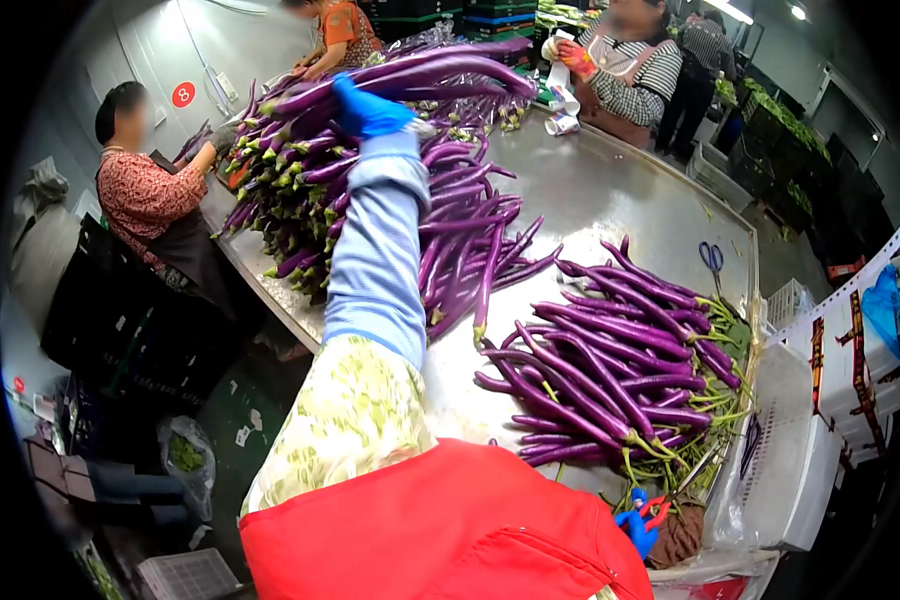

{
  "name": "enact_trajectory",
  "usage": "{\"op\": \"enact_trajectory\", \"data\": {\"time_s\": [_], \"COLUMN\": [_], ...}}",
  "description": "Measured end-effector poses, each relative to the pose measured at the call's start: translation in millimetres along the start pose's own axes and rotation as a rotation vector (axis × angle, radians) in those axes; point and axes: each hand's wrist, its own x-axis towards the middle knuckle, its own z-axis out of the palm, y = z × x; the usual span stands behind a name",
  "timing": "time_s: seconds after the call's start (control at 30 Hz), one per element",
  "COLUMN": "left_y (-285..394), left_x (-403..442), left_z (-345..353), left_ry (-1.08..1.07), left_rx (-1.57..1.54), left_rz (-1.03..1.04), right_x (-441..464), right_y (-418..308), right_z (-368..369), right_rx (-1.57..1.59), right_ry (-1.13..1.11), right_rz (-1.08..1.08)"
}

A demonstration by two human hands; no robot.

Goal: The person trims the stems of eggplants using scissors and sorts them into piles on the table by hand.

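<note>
My left hand, in a blue glove, reaches far across the table and is closed around long purple eggplants at the top of a tall pile. Stem ends of that large eggplant pile face left, and more eggplants spread down its right side. Low at the right, my right hand, also gloved in blue, grips red-handled scissors; my red apron hides part of this hand. Just above it lies a second heap of eggplants, their green stems pointing right.
The metal table has blue-handled scissors near its right edge. A white perforated crate stands at the right. One person works at the left, another behind the pile, and a third across the table holds a white roll.
</note>
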Motion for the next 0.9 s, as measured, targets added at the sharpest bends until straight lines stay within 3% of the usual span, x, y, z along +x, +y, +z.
{"op": "enact_trajectory", "data": {"time_s": [0.1,0.2,0.3,0.33,0.43,0.47,0.57,0.6,0.63,0.77,0.83,0.87,0.9], "left_y": [-21.9,-25.4,-19.5,-7.5,0.7,3.1,17.9,23.2,28.1,44.6,48.3,50.2,56.6], "left_x": [77.4,101.5,96.1,83.1,81.4,79.6,73.5,60.1,57.0,45.4,46.5,39.2,31.4], "left_z": [-43.9,-71.6,-78.5,-68.4,-86.0,-90.6,-110.6,-111.4,-120.2,-124.2,-125.2,-118.9,-113.7], "left_ry": [0.094,0.045,0.046,0.168,0.062,0.004,-0.038,-0.05,-0.186,-0.559,-0.668,-0.461,-0.451], "left_rx": [0.091,0.143,0.111,0.049,0.159,0.048,-0.127,-0.094,-0.056,0.387,0.394,0.441,0.523], "left_rz": [-0.31,-0.5,-0.6,-0.682,-0.683,-0.725,-1.048,-1.021,-1.074,-0.97,-0.752,-0.621,-0.497], "right_x": [-7.3,-5.7,-4.4,-5.2,-5.8,-6.0,1.2,1.3,1.5,-1.3,-1.1,-1.0,-3.5], "right_y": [-8.5,-18.8,-29.0,-35.7,-50.4,-45.0,-30.6,-26.6,-22.6,-29.8,-43.9,-50.9,-49.8], "right_z": [26.0,28.0,29.9,34.4,49.1,44.5,23.0,20.2,17.5,34.2,46.5,55.9,57.5], "right_rx": [0.006,-0.173,-0.292,-0.291,-0.161,-0.155,-0.164,-0.154,-0.144,-0.102,-0.102,-0.092,-0.081], "right_ry": [0.069,0.053,0.042,0.054,0.115,0.107,-0.022,-0.032,-0.042,0.05,0.06,0.067,0.077], "right_rz": [0.04,0.099,0.189,0.227,0.302,0.279,0.318,0.323,0.328,0.269,0.208,0.155,0.103]}}
